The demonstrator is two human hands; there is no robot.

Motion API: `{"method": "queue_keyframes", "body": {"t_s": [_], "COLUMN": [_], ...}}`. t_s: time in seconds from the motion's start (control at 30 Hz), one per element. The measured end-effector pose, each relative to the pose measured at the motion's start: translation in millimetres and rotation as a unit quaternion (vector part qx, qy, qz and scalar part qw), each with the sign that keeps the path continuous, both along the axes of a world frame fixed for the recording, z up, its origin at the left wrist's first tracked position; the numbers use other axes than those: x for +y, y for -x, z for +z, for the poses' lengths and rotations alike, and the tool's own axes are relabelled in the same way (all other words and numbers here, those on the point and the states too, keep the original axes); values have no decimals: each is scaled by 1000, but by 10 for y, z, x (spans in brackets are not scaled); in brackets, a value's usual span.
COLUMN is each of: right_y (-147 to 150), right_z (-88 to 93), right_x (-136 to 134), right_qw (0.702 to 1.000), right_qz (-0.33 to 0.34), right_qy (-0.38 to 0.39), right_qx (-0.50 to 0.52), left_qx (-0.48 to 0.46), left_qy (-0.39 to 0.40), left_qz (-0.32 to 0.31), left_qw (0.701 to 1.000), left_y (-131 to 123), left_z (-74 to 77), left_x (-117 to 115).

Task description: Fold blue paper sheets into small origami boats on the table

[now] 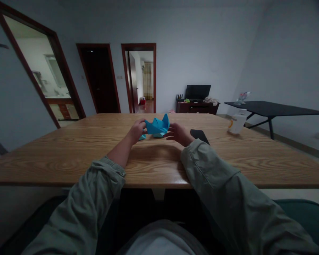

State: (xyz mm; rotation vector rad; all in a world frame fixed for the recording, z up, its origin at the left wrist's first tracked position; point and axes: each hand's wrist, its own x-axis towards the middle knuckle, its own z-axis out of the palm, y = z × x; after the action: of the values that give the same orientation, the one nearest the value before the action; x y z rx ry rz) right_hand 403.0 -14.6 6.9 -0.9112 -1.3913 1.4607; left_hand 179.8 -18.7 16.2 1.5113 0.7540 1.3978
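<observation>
Wooden table (pixel 69 156): fills the width of the view. Its near edge runs straight across, above the person's lap.
Black side table (pixel 276 108): stands well apart on the right by the wall. What sits at its far end is too small to make out.
Doorways: one is dark (pixel 99 78) and one is lit (pixel 142 79), with a curtain deep inside it. A wide opening on the left is cut off by the frame edge.
Screen (pixel 198 92): dark, on a low cabinet against the far wall. The clutter beside it is unclear.
Sleeves: grey-green; the left one is pushed up the forearm.
Left hand (pixel 136 131): fingers and thumb are closed in a pinch on the left edge of the blue folded paper (pixel 157 126).
Right hand (pixel 178 134): half curled, palm turned inward, with its fingertips at the paper's right side. I cannot tell whether they grip it or only touch it.
Blue folded paper: held between the two hands, just above the middle of the table. Its long axis runs left to right. The open side with its pointed flaps faces up, and the tallest point is at the right end. Its underside and near fold lines are dim.
White container (pixel 236 124): stands on the table, well apart to the right. Its orange mark is unreadable.
Phone (pixel 199 135): dark, lying flat just beyond the right wrist, which partly covers it.
Blue scrap (pixel 142 137): lies on the table under the left hand and is mostly hidden.
</observation>
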Motion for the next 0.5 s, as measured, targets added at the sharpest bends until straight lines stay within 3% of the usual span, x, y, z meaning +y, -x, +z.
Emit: {"method": "queue_keyframes", "body": {"t_s": [0.37, 0.5], "right_y": [152, 172], "right_z": [-40, -75], "right_x": [-61, -49], "right_qw": [998, 995], "right_qz": [-10, 10], "right_qy": [-61, -103], "right_qx": [23, 1], "left_qx": [43, 16], "left_qy": [-45, -30], "left_qz": [97, 85], "left_qw": [993, 996], "left_y": [-110, -127], "left_z": [-49, -85], "left_x": [83, 133]}}
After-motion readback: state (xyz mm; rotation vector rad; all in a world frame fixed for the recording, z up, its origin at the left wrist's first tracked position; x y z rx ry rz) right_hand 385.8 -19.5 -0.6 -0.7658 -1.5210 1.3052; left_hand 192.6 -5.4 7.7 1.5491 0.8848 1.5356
